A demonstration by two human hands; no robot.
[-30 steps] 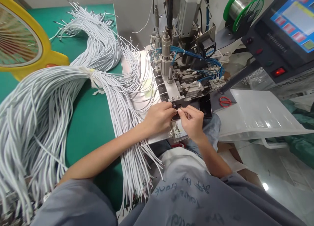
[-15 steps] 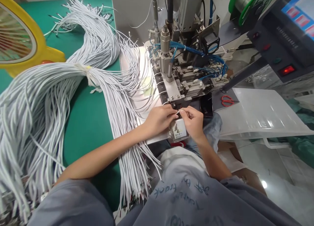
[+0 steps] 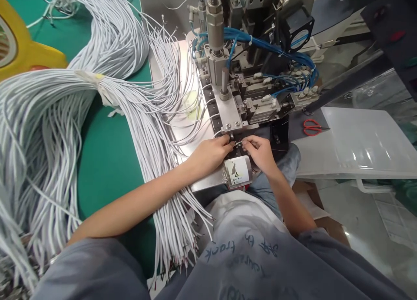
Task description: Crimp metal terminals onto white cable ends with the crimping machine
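Observation:
My left hand (image 3: 210,156) pinches a thin white cable close to its end, at the front of a metal bench machine (image 3: 224,104) with cylinders and blue air tubes. Thumb and finger of my right hand (image 3: 260,152) are closed on the tip of the same cable, just right of the left fingertips. The fine detail of that tip is too small to make out. Below both hands sits a box with a white label (image 3: 238,172). To the left, a large bundle of white cables (image 3: 143,148) droops over the bench edge, several of its ends running into the machine's side.
A tie (image 3: 106,91) gathers the cables on the green mat (image 3: 100,165). The yellow fan (image 3: 31,48) stands at far left. Red-handled scissors (image 3: 312,127) lie right of the machine by a translucent white sheet (image 3: 361,139). A black tray (image 3: 280,135) is near my right hand.
The view has shifted down and closer to the machine. My hands have moved slightly apart, the right one drawing a little to the right, with the cable tip still between them.

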